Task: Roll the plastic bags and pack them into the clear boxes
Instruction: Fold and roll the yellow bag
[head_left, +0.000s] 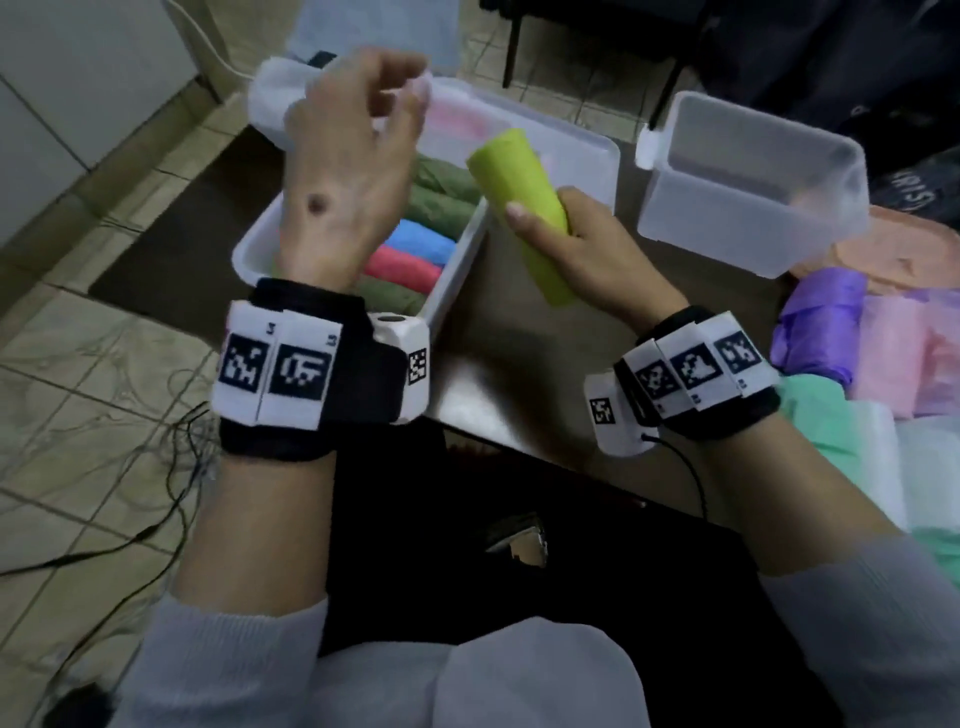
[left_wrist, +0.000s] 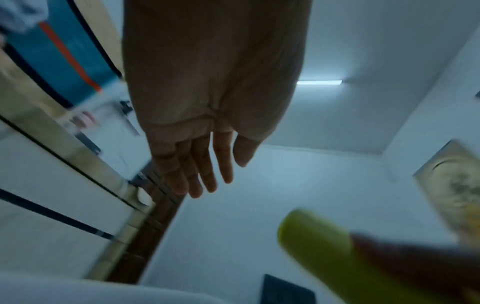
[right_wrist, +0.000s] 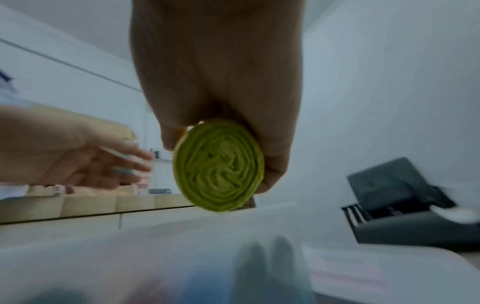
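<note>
The right hand (head_left: 587, 244) has its fingers wrapped round the lime-green roll (head_left: 524, 208), held above the near clear box's (head_left: 457, 260) right edge; the left hand (head_left: 348, 156) hangs loose, holding nothing. The roll's long axis points up and away, leftward. I'd turn it parallel to the packed rolls (head_left: 415, 249), then lower it in.

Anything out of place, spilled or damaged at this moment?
Nothing stands out. The right hand holds a tightly rolled green bag beside the filled box; the left hand is raised, holding nothing. The second box stands upright, apparently empty.
</note>
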